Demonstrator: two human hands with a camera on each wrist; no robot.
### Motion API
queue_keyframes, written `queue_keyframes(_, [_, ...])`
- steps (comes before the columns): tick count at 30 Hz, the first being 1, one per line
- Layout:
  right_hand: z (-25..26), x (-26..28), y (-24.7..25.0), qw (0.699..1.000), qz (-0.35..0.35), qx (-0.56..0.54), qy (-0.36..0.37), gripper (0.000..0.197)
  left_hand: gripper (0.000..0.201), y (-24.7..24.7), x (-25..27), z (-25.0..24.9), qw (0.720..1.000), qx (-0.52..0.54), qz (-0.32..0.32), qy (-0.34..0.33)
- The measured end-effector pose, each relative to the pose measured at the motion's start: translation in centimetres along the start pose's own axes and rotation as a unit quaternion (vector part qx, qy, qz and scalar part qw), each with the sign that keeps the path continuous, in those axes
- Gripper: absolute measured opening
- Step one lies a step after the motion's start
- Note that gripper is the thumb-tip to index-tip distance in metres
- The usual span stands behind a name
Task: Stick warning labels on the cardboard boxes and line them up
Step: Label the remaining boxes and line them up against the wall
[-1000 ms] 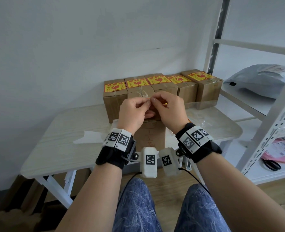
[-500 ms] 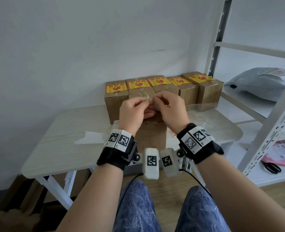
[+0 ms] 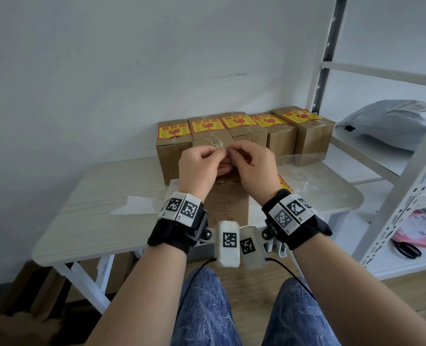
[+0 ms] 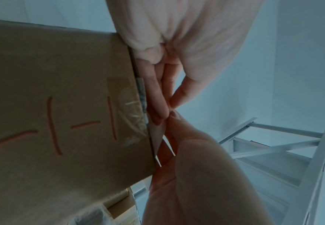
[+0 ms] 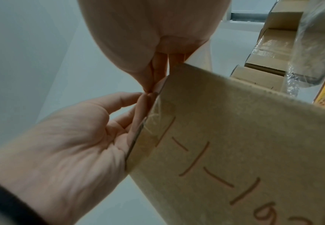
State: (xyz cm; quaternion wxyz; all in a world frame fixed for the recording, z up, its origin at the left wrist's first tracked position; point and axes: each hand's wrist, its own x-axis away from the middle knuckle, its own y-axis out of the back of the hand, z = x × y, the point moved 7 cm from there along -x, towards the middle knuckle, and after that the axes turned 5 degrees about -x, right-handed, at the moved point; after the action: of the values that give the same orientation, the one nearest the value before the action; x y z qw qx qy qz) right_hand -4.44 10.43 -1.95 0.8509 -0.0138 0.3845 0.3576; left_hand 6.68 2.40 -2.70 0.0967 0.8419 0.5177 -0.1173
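Note:
Several cardboard boxes (image 3: 242, 136) with yellow-and-red warning labels on top stand in a row against the wall. An unlabelled box (image 3: 228, 206) with orange pen marks stands at the table's front edge. Both hands meet just above its top. My left hand (image 3: 220, 152) and right hand (image 3: 233, 152) pinch a thin white label sheet (image 4: 157, 137) between thumbs and fingertips. The left wrist view shows this sheet edge-on beside the box (image 4: 61, 106). In the right wrist view the fingertips (image 5: 150, 91) touch at the corner of the box (image 5: 234, 137). The label's printed face is hidden.
A white backing paper (image 3: 137, 204) lies on the wooden table (image 3: 94, 196) to the left. A clear plastic bag (image 3: 314, 176) and more labels (image 3: 284, 183) lie to the right. A metal shelf rack (image 3: 406, 171) holds a grey parcel bag (image 3: 391, 126), scissors (image 3: 406, 249) and a pink bag (image 3: 424, 226).
Both hands stay together above the front box; the fingertips have shifted only slightly while working at the sheet.

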Motion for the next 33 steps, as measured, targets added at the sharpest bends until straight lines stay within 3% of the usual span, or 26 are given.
queue_keyframes(9, [-0.4,-0.1,0.1,0.999,0.001,-0.029,-0.023,0.017,0.012,-0.1,0.0,-0.1,1.0,-0.014,-0.009,-0.014])
queue_keyframes(18, [-0.3,-1.3,0.7,0.997,0.024,-0.058,-0.034,0.014,0.011,-0.5,0.5,-1.0,0.998,-0.02,0.038,-0.047])
queue_keyframes(23, [0.8,-2.2,1.9,0.999,-0.029,-0.012,-0.026,0.02,0.013,-0.2,0.3,-3.0,0.999,0.013,0.008,-0.044])
queue_keyframes(27, [0.0,-3.0,3.2,0.982,-0.1,-0.099,-0.124,0.02,0.02,1.6,-0.5,-3.8,0.996,0.082,-0.04,0.007])
queue_keyframes(33, [-1.4,-2.8,1.8,0.927,-0.137,-0.229,-0.264,0.022,0.017,5.2,-1.1,-2.6,0.978,0.131,-0.148,0.065])
